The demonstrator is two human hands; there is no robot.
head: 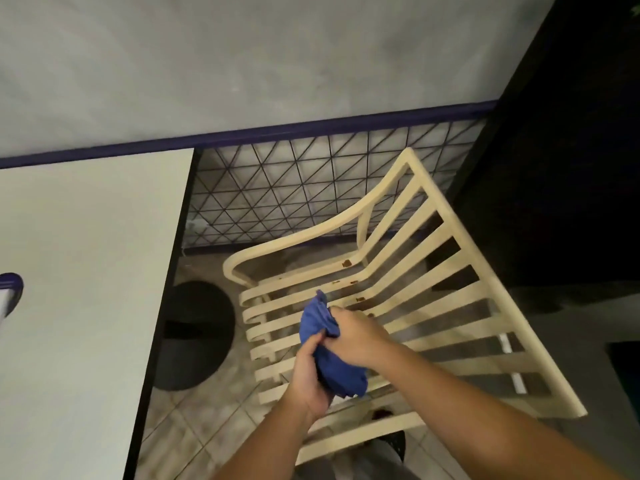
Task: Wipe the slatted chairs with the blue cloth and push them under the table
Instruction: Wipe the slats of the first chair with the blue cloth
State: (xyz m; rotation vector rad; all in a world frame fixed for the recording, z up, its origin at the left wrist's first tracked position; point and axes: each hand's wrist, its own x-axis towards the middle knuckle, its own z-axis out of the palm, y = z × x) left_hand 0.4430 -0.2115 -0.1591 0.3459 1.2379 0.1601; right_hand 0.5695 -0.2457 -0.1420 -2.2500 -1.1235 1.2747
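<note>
A cream slatted chair (433,292) stands to the right of the white table (86,271), its seat facing the table and its back toward the lower right. Brown stains dot the slats near the seat's rear. Above the seat I hold a bunched blue cloth (329,355) with both hands. My left hand (310,377) grips its lower part from the left. My right hand (356,336) clasps its upper part from the right.
The table's round black base (197,334) sits on the tiled floor left of the chair. A wall with a black diamond grid (311,181) runs behind. A dark panel (554,168) rises at the right. A blue-and-white object (10,292) lies at the table's left edge.
</note>
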